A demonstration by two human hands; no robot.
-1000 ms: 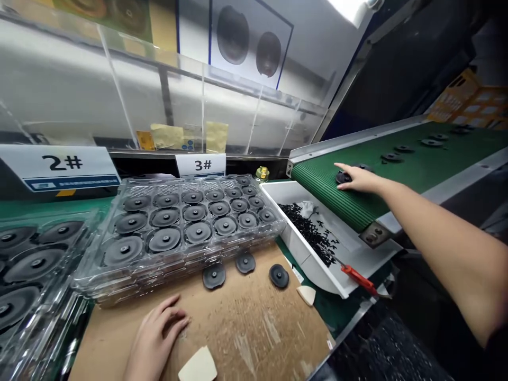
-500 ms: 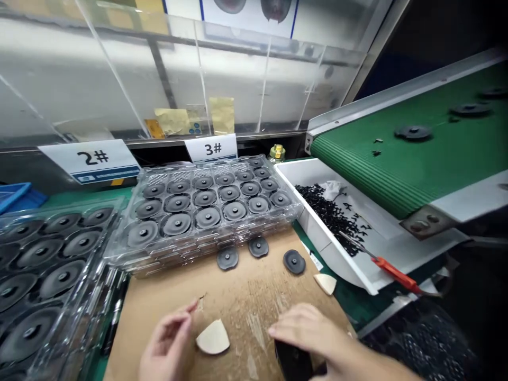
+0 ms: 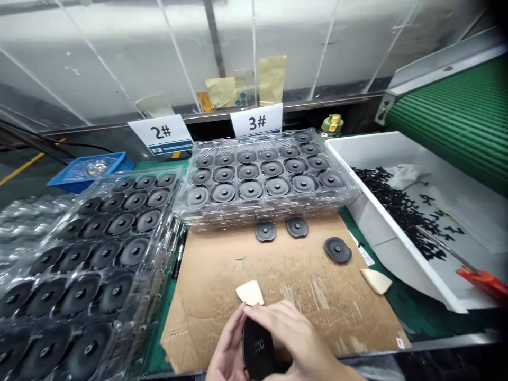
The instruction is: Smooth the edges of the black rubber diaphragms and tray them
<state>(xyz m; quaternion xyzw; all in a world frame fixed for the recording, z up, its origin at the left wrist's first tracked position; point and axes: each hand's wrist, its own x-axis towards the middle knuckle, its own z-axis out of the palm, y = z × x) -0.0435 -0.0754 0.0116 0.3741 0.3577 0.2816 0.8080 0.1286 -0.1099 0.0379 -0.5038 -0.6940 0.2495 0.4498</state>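
A black round disc [image 3: 257, 350] is held up on edge near the bottom centre, its smooth face with small raised marks showing. My right hand [image 3: 304, 336] is closed on it from the right, fingers over its top edge. From the left, my left hand [image 3: 227, 352] grips its other side, partly hidden behind the disc. Just beyond the fingertips a cream wedge-shaped pad [image 3: 250, 292] lies on the cardboard sheet [image 3: 210, 270]. Three grey-black discs with centre studs, a left one [image 3: 265, 231], a middle one [image 3: 297, 227] and a right one [image 3: 337, 250], rest farther back.
Stacked clear trays of discs [image 3: 254, 203] stand behind the cardboard, and another tray stack [image 3: 159, 233] is at left. On the right, a white bin [image 3: 381, 254] holds black scraps and a red-handled tool [image 3: 482, 280]. A second cream pad [image 3: 377, 281] lies beside it, below a green conveyor [image 3: 456, 116].
My left hand has moved right from beside the cream pad and now grips the disc with my right hand. The disc has turned up on edge. The view has swung left.
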